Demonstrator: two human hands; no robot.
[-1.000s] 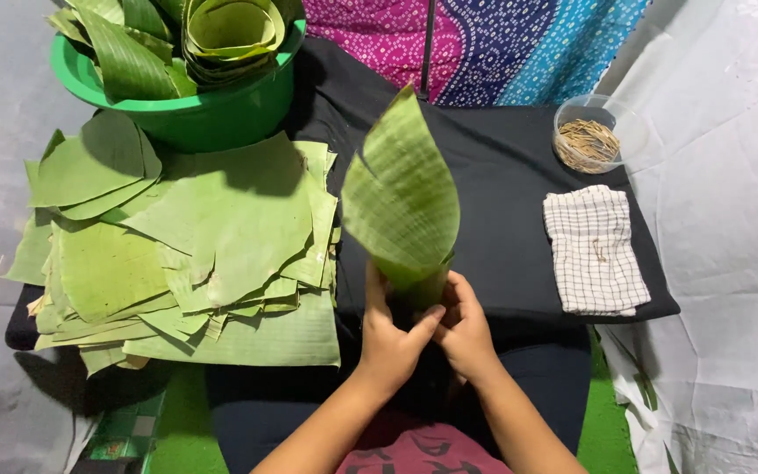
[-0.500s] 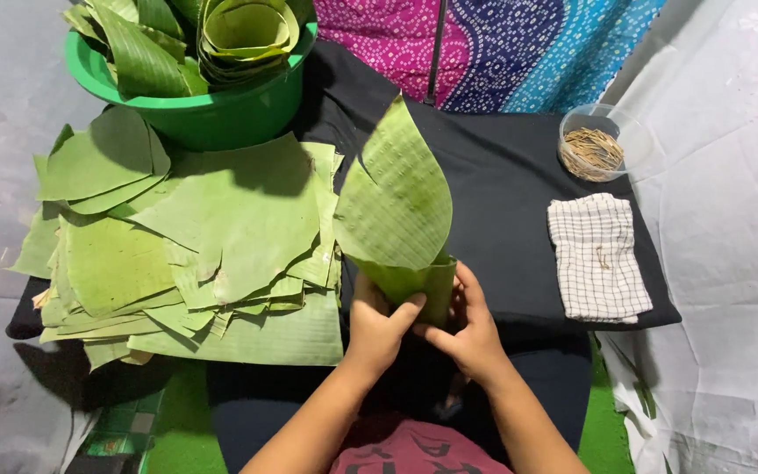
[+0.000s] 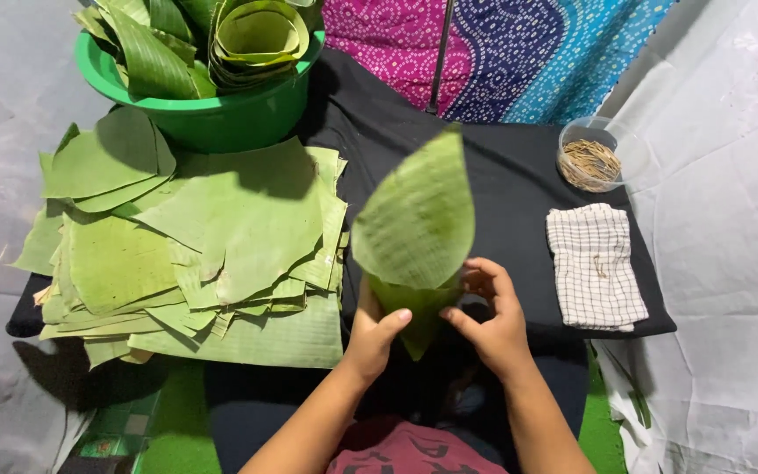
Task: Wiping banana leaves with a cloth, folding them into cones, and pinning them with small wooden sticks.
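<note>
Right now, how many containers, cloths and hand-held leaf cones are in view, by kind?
Green basin of rolled leaves: 1
Clear bowl of thin sticks: 1
Checked cloth: 1
Leaf cone, held by left hand and right hand: 1
Total: 4

Green basin (image 3: 221, 118) of rolled leaves at top left; beside it, flat leaf stack (image 3: 203, 254) on black cloth (image 3: 502, 175). Checked towel (image 3: 594, 268) at right, near clear bowl (image 3: 594, 158) of thin sticks.

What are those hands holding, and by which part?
Both hands, left hand and right hand, hold a rolled green leaf cone by its narrow lower end.
</note>
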